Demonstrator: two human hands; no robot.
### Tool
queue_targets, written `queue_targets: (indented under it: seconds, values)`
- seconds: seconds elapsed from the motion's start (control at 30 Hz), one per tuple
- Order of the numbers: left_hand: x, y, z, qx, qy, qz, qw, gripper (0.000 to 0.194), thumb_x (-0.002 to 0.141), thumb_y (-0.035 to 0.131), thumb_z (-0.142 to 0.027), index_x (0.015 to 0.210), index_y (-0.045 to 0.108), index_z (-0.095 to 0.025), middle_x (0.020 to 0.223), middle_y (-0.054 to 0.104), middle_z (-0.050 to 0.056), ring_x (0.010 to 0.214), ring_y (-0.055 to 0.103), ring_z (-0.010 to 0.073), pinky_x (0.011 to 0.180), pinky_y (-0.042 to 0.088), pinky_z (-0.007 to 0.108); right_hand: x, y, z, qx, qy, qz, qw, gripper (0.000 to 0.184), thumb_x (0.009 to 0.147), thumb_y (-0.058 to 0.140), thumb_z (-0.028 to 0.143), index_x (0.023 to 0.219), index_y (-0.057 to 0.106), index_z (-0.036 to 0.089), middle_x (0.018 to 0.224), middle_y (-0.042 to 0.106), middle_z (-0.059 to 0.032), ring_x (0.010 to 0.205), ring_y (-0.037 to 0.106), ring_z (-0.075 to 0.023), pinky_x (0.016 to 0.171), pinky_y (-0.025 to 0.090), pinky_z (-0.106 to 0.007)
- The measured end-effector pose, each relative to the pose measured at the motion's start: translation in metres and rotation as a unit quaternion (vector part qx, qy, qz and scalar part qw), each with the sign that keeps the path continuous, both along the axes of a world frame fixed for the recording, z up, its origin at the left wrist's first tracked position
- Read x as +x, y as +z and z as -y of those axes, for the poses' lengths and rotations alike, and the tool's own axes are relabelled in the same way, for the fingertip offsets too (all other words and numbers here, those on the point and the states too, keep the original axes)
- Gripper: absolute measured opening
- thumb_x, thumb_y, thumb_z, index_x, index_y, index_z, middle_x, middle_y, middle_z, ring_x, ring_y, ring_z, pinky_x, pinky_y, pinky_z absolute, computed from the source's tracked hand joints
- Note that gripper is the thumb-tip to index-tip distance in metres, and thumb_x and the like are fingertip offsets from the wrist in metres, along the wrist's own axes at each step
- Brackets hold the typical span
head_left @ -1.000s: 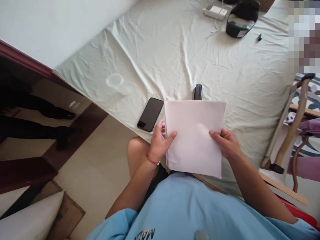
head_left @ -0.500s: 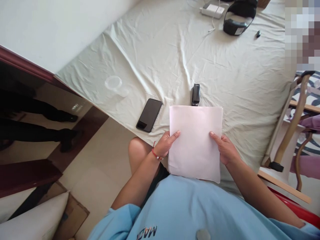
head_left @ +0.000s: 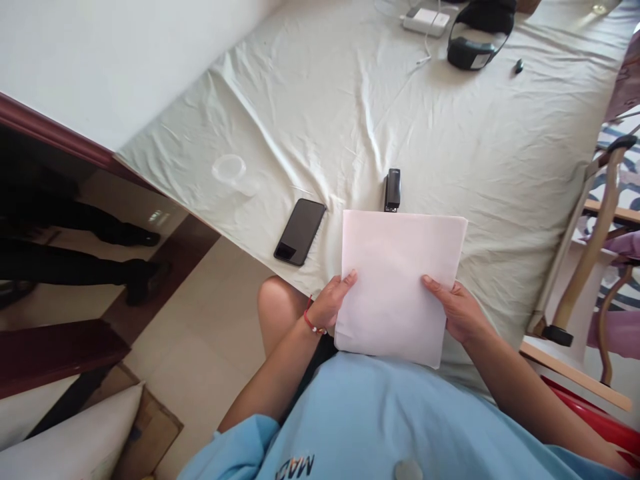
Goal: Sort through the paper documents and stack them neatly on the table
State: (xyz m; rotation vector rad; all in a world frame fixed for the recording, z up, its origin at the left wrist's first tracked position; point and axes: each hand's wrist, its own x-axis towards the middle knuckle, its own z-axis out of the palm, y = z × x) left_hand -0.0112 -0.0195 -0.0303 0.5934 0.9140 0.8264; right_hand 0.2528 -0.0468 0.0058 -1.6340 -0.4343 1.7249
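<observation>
A stack of white paper sheets (head_left: pixel 395 287) is held close to my body, over the table's near edge. My left hand (head_left: pixel 334 299) grips its left side, thumb on top and fingers hidden beneath. On the opposite side my right hand (head_left: pixel 457 307) pinches the sheets the same way, its thumb lying on the top face. Just beyond the far edge of the paper lies a black stapler (head_left: pixel 393 189), its near end close to the sheets. A black smartphone (head_left: pixel 300 231) rests to the left of the paper, screen up.
A pale cloth (head_left: pixel 310 120) covers the table. A clear round lid (head_left: pixel 229 169) lies at the left. At the back are a white device with a cable (head_left: pixel 426 21), a black headset (head_left: pixel 473 52) and a small dark object (head_left: pixel 519 66). A wooden-armed chair (head_left: pixel 590 247) stands right.
The far right corner of the paper has swung outward to the right, so the stack looks wider at the top. My right hand has shifted slightly right and nearer to me.
</observation>
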Motion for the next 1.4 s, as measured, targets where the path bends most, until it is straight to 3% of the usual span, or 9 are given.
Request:
queue_targets:
  seconds: [0.23,0.33,0.4,0.47,0.57,0.7,0.87,1.0,1.4]
  values:
    - [0.006,-0.004,-0.004,0.022,-0.053,-0.07,0.996,0.091,0.082,0.089,-0.097,0.104,0.077,-0.01,0.101,0.074,0.018,0.105,0.074,0.0401,0.094,0.065,0.044,0.023,-0.008,-0.015,0.1,0.083,0.157,0.979,0.065,0.085,0.081,0.075,0.126,0.077,0.025,0.122,0.084,-0.0149,0.112,0.079,-0.0401,0.094,0.069,-0.056]
    - [0.009,-0.001,-0.004,0.033,-0.099,-0.074,0.992,0.093,0.085,0.083,-0.1,0.102,0.078,-0.009,0.1,0.074,0.019,0.099,0.075,0.0382,0.087,0.064,0.041,0.038,0.0,-0.043,0.287,0.029,0.435,0.853,0.068,0.095,0.072,0.062,0.148,0.066,0.022,0.145,0.073,-0.0198,0.134,0.07,-0.0413,0.114,0.059,-0.064]
    - [0.012,0.003,-0.006,0.026,-0.111,-0.064,0.991,0.093,0.084,0.084,-0.1,0.102,0.078,-0.009,0.101,0.074,0.02,0.098,0.075,0.0377,0.087,0.064,0.04,0.042,0.009,-0.067,0.382,0.079,0.552,0.737,0.058,0.103,0.061,0.055,0.148,0.067,0.02,0.153,0.069,-0.0208,0.15,0.058,-0.0419,0.13,0.042,-0.068]
    - [0.017,0.007,-0.009,0.012,-0.117,-0.054,0.992,0.094,0.081,0.088,-0.099,0.103,0.077,-0.009,0.105,0.074,0.022,0.099,0.075,0.0383,0.089,0.065,0.041,0.041,0.018,-0.094,0.408,0.169,0.572,0.692,0.045,0.109,0.054,0.047,0.142,0.073,0.023,0.141,0.076,-0.0183,0.159,0.05,-0.0399,0.134,0.035,-0.066]
    - [0.024,0.008,-0.014,-0.026,-0.126,-0.034,0.991,0.097,0.072,0.095,-0.099,0.103,0.076,-0.009,0.108,0.073,0.024,0.102,0.075,0.0409,0.094,0.067,0.046,0.033,0.029,-0.132,0.37,0.289,0.539,0.699,0.037,0.108,0.053,0.043,0.123,0.081,0.024,0.131,0.081,-0.0134,0.157,0.051,-0.0432,0.134,0.026,-0.073]
    - [0.032,0.001,-0.015,-0.072,-0.119,-0.015,0.99,0.1,0.062,0.101,-0.097,0.104,0.073,-0.01,0.111,0.073,0.025,0.106,0.074,0.0427,0.101,0.066,0.05,0.021,0.033,-0.161,0.259,0.428,0.44,0.746,0.034,0.105,0.053,0.038,0.094,0.081,0.022,0.109,0.082,-0.0086,0.113,0.073,-0.0299,0.102,0.053,-0.042]
    - [0.041,-0.009,-0.014,-0.026,-0.045,-0.015,0.999,0.076,0.081,0.092,-0.079,0.111,0.066,-0.015,0.118,0.071,0.022,0.117,0.07,0.0404,0.11,0.06,0.052,0.014,0.023,-0.175,0.2,0.415,0.446,0.767,0.025,0.098,0.059,0.032,0.084,0.076,0.02,0.085,0.074,-0.0045,0.08,0.065,-0.0197,0.069,0.044,-0.031]
    - [0.048,-0.011,-0.022,0.058,0.015,-0.215,0.975,0.026,0.104,0.06,-0.043,0.092,0.061,-0.02,0.103,0.067,0.011,0.115,0.064,0.0318,0.12,0.044,0.042,0.015,0.013,-0.188,0.183,0.404,0.455,0.772,0.021,0.094,0.063,0.032,0.08,0.074,0.019,0.084,0.073,-0.0044,0.076,0.062,-0.0184,0.065,0.042,-0.03]
    - [0.066,-0.014,-0.05,-0.01,0.008,-0.277,0.961,0.029,0.104,0.056,-0.022,0.075,0.05,-0.021,0.077,0.048,0.004,0.089,0.057,0.0277,0.093,0.047,0.032,0.02,0.003,-0.204,0.195,0.386,0.523,0.734,0.023,0.096,0.062,0.027,0.096,0.083,0.018,0.096,0.081,-0.0119,0.093,0.073,-0.0294,0.085,0.058,-0.039]
